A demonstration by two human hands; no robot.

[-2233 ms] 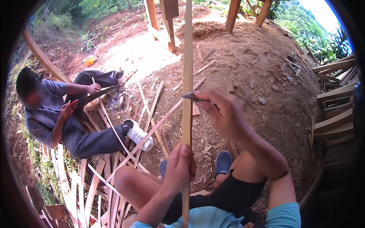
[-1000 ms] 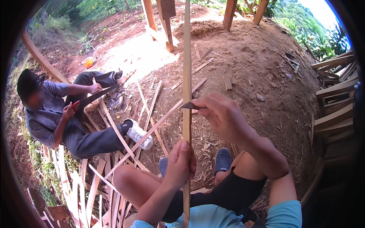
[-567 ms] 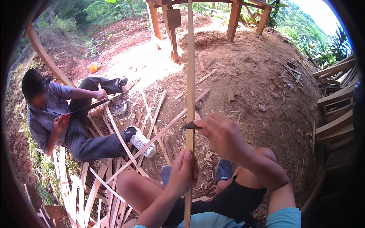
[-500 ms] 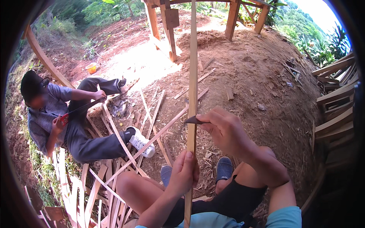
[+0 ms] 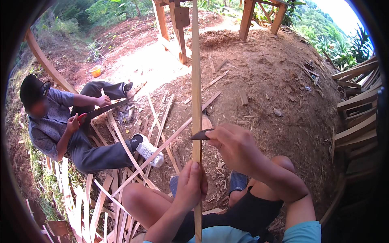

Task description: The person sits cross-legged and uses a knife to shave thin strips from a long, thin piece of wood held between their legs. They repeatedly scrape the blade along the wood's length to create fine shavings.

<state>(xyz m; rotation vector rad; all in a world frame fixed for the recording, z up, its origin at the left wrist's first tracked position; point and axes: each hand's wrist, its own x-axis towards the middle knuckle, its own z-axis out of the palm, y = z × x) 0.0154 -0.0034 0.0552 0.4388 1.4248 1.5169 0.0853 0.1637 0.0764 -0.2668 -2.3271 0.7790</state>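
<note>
A long, narrow wooden strip (image 5: 196,77) stands lengthwise before me, from my lap up past the top of the view. My left hand (image 5: 189,185) is wrapped around its lower part, thumb along the near face. Just above that, my right hand (image 5: 234,142) grips a small dark knife (image 5: 199,135), its handle mostly hidden in my fingers. The blade lies across the strip and touches it, its tip poking out on the left side.
At left a seated person (image 5: 60,109) holds a red-handled saw (image 5: 97,111). Many cut strips (image 5: 87,202) lie in a heap at lower left. Stacked boards (image 5: 358,97) line the right side. Wooden posts (image 5: 177,32) and a yellow bucket (image 5: 96,71) stand farther off.
The strip has shifted left, along with both hands. The knife sits slightly lower and closer to my left hand. The seated person's saw has swung, showing more of its blade.
</note>
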